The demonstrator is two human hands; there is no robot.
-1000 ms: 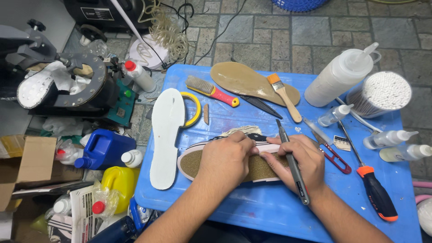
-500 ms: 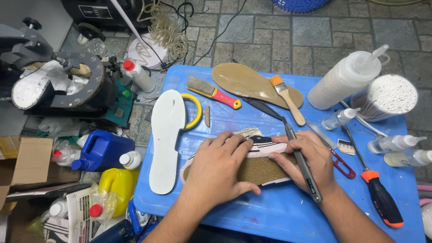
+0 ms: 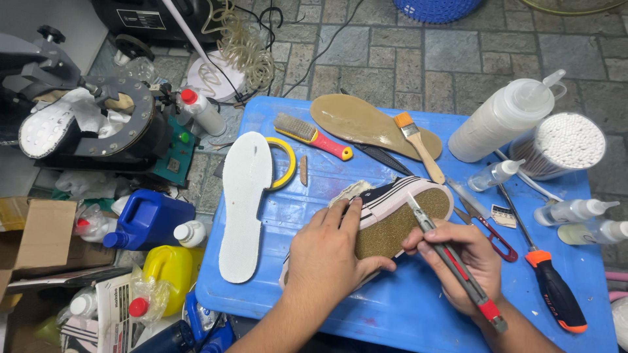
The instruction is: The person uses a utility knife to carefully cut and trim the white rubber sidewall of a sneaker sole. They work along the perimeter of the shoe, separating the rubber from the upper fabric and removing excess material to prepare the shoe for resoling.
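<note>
A striped shoe [image 3: 392,212] with no outsole lies tilted on the blue table [image 3: 405,314], its brown gritty underside facing me. My left hand [image 3: 330,252] presses down on its middle and heel end. My right hand [image 3: 464,261] grips a grey and red utility knife [image 3: 454,265], whose tip rests at the shoe's toe edge.
A white insole [image 3: 243,202] and yellow tape ring [image 3: 286,160] lie left of the shoe. A tan sole [image 3: 363,121], wire brush [image 3: 313,135], paintbrush [image 3: 418,144], squeeze bottles [image 3: 504,117], cotton swabs [image 3: 566,144], screwdriver [image 3: 549,281] and red snips [image 3: 490,232] ring it. Jugs [image 3: 147,219] and a machine [image 3: 91,124] stand left.
The shoe has been turned and tilted, its toe now up to the right. My left hand shifted down over the heel end. The knife tip moved up to the toe edge.
</note>
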